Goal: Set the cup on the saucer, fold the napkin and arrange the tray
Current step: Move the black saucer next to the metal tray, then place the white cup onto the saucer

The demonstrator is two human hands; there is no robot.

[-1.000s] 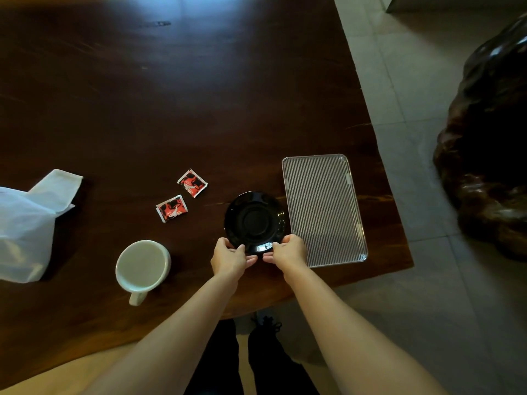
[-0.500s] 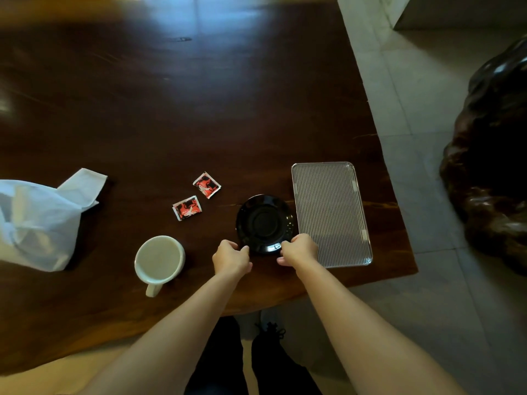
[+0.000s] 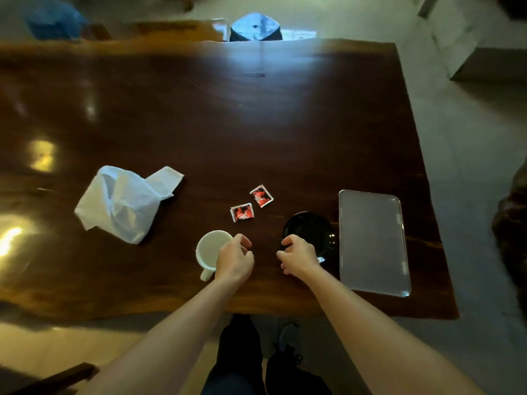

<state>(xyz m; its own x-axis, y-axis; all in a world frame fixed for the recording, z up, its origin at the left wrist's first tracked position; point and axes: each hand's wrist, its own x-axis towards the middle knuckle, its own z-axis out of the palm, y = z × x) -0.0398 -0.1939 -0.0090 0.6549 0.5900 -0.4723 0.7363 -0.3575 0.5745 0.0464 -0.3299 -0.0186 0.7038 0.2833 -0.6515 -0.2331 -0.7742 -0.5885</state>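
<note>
A white cup stands on the dark wooden table, its handle pointing toward me. My left hand is at the cup's right rim and overlaps it, fingers curled apart and holding nothing. To the right lies the black saucer. My right hand covers its near-left edge, with finger and thumb pinching the rim. The ribbed clear tray lies just right of the saucer. A crumpled white napkin sits unfolded at the left.
Two red sachets lie on the table beyond the cup and saucer. The table's right edge runs just past the tray, with tiled floor beyond. A dark carved object stands at the far right. My legs show under the near edge.
My left hand has let go of the saucer and moved left to the cup's rim. My right hand stays at the saucer's edge. The view has tilted up and shows more table.
</note>
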